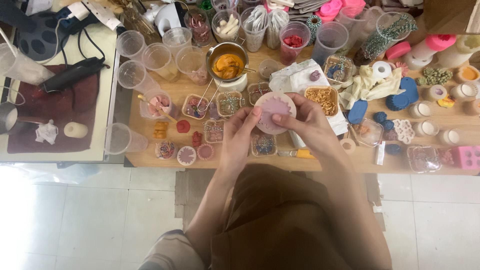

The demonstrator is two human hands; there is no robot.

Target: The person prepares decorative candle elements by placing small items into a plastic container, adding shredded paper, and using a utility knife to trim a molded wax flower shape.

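Both my hands hold a round pale mould [274,111] with a mauve flower-shaped filling, lifted above the wooden table [150,157]. My left hand [239,137] grips its left edge, thumb on the rim. My right hand [306,122] grips its right side, thumb pressing across the face. Just beyond the mould sit small square clear boxes and a metal pot of orange wax [227,64] on a white base. A second round flower mould [186,155] lies near the table's front edge at the left.
Several clear plastic cups [159,56] stand at the back left. Blue wax shapes [400,97], white candles [424,109] and a pink mould [467,157] fill the right side. A black heat tool [75,74] lies on a maroon cloth to the left. Tiled floor lies below.
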